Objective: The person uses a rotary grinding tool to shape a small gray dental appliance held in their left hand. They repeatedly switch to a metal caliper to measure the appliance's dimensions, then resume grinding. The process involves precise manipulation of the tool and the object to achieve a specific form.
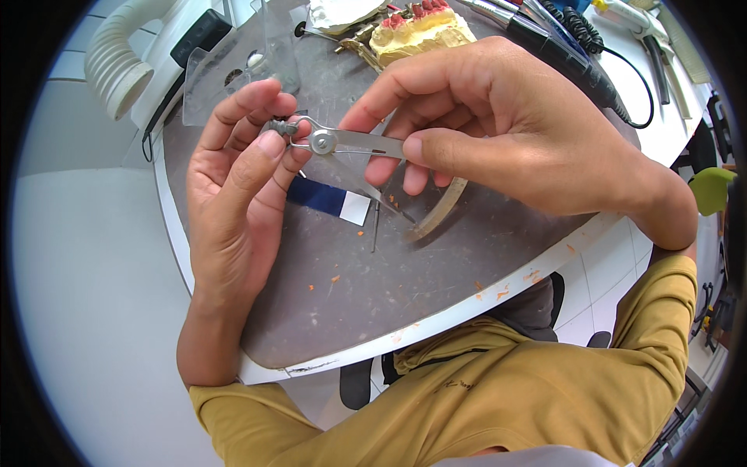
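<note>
Between the thumb and fingers of my left hand (233,194) is a small grey metallic dental piece (280,127), partly covered by the fingertips. My right hand (513,132) pinches one arm of a metal dental caliper (323,142) between thumb and fingers. The caliper's small curved jaws meet the grey piece at my left fingertips; whether they touch both its sides is too small to tell. Its long arms spread rightward, and a curved scale (440,214) hangs below my right fingers. Under the caliper, a dark blue and white strip (319,197) lies on the grey mat (311,327).
A yellowish dental model (424,37) with red tooth parts stands at the back. Black handpieces (560,58) and a coiled cord (576,31) lie back right. A clear plastic container (204,86) and a white hose (117,70) are back left. Orange shavings (502,294) dot the table edge.
</note>
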`<state>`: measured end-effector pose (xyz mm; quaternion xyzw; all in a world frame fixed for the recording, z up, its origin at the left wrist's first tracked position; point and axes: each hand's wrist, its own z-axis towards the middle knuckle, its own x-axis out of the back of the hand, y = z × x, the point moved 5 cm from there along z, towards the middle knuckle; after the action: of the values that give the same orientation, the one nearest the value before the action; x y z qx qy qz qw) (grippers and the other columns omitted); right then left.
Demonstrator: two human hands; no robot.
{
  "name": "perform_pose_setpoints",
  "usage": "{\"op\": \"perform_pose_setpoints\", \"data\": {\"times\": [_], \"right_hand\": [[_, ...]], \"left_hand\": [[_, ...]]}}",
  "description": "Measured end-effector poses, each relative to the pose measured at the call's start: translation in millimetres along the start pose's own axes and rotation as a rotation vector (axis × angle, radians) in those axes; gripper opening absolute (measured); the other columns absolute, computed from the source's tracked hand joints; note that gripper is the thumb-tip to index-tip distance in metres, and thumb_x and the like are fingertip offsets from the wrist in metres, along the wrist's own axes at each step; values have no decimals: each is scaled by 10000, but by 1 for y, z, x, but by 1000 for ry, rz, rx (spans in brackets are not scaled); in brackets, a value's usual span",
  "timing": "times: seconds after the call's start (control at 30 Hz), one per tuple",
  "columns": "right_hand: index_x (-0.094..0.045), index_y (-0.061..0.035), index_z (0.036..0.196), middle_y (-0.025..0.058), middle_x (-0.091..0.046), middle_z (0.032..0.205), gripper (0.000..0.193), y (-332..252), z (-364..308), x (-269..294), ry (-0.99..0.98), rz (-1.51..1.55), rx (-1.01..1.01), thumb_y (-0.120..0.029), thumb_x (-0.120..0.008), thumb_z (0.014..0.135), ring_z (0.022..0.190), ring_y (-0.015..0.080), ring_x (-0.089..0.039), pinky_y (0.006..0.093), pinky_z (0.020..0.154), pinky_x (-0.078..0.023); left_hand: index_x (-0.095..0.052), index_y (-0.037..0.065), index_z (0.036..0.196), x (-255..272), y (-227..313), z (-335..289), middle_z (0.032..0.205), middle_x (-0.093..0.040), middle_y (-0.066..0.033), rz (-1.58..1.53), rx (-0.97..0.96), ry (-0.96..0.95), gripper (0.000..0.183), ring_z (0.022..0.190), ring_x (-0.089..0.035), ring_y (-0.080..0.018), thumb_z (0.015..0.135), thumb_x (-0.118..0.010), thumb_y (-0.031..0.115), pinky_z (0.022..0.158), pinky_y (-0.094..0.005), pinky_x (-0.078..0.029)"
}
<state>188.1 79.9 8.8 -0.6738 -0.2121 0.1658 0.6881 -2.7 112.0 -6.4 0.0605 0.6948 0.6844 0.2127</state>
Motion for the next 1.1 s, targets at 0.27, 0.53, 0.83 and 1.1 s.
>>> {"op": "perform_pose_setpoints", "data": {"times": [0.27, 0.53, 0.83, 1.1], "right_hand": [[-556, 53, 1186, 95, -680, 933, 297, 8, 1, 4, -22, -46, 39, 31, -494, 896, 803, 90, -638, 198, 703, -513], [-538, 53, 1194, 120, -673, 986, 265, 2, 2, -2, -36, 19, -10, 16, -471, 940, 893, 124, -657, 246, 790, -546], [-538, 60, 1184, 114, -671, 959, 277, -2, 0, -4, -7, -34, -14, 28, -460, 920, 845, 115, -645, 246, 774, -538], [-521, 56, 1197, 118, -665, 964, 283, -2, -1, -6, -48, 64, -117, 22, -457, 924, 810, 104, -634, 250, 765, -540]], "left_hand": [[-395, 5, 1346, -5, 3, -3, 1216, -518, -131, -75, 68, 50, 552, 1031, -576, -163, 857, -641, 78, 914, -287, -483], [-370, 18, 1338, -10, 7, -3, 1182, -548, -110, -217, 176, 3, 601, 1029, -609, -160, 832, -690, 69, 872, -233, -527], [-416, 37, 1313, -10, 12, -10, 1192, -553, -96, -170, 73, 21, 518, 1049, -602, -169, 860, -664, 77, 895, -279, -524], [-468, 39, 1256, -10, 13, -12, 1113, -556, -76, -159, 84, -3, 422, 1044, -595, -168, 882, -652, 108, 891, -277, -525]]}}
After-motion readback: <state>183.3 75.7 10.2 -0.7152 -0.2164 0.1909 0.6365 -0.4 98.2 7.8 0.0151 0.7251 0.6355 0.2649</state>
